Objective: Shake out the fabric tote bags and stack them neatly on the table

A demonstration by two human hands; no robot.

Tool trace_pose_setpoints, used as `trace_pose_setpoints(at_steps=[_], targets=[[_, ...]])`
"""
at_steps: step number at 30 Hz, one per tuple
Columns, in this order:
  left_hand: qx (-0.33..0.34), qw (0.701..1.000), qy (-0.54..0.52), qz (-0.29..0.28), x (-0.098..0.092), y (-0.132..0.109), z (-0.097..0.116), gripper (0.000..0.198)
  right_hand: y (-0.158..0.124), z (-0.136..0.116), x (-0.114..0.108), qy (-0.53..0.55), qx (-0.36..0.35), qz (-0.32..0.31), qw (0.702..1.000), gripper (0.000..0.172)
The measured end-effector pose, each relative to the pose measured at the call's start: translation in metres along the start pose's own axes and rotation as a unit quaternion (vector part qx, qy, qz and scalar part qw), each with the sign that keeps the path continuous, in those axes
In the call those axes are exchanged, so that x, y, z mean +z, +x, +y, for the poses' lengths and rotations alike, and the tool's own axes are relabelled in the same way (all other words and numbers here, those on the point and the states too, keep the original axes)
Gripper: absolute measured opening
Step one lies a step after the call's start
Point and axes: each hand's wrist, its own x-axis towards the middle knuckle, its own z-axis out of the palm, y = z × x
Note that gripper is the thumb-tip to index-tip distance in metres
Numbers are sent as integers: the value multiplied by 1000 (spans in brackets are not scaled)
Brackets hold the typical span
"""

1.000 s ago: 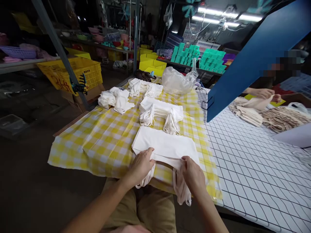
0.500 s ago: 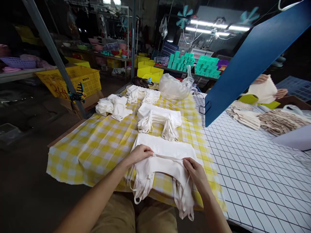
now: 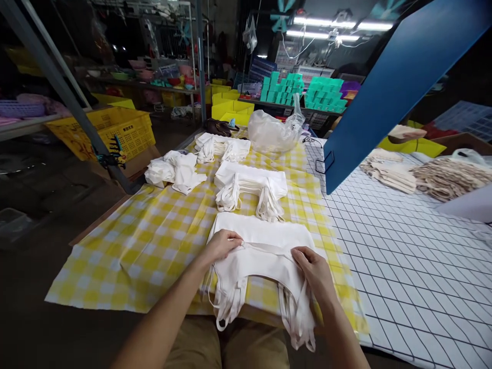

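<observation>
A stack of white strappy tops (image 3: 265,228) lies in front of me, its straps hanging over the table's near edge. My left hand (image 3: 222,245) pinches the neckline edge of the uppermost white camisole (image 3: 265,264) on its left side. On the right side, my right hand (image 3: 310,262) pinches the same edge between thumb and fingers. Between both hands the fabric edge runs as a raised, slightly slack fold. Just beyond sits a second folded stack of white tops (image 3: 249,179), straps toward me.
A yellow checked cloth (image 3: 154,246) covers the table. Crumpled white garments (image 3: 175,171), another white stack (image 3: 223,146) and a plastic bag (image 3: 272,130) lie farther back. A blue panel (image 3: 384,107) slants at right, near beige stacks (image 3: 449,177). A yellow crate (image 3: 126,128) stands left.
The view has shifted slightly. Both hands keep their pinch on the camisole's edge; the right hand sits slightly farther right, and the stretch of edge between them sags a little more.
</observation>
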Motion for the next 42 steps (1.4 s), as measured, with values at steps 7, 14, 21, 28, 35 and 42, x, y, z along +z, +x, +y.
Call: trace_pose_setpoints(at_steps=[7,14,21,28,35,42], targets=[[19,1000,-2,-15,-2,-1,-4,42,-4,-5,20,-134,-29,114,984,34],[34,999,18,0,0,-5,-2,41,-5,-20,37,-278,-134,200,930,32],[63,998,30,3,-1,-3,-5,39,-34,-42,75,-75,-182,4,980,25],[61,998,18,-4,-2,-2,-7,38,-30,-50,97,-42,-106,-37,993,21],[53,999,13,-4,-1,-3,-4,36,-24,-55,98,-74,-74,-29,994,18],[65,998,15,-13,-2,-2,-5,36,-24,-56,98,-64,-78,-21,995,16]])
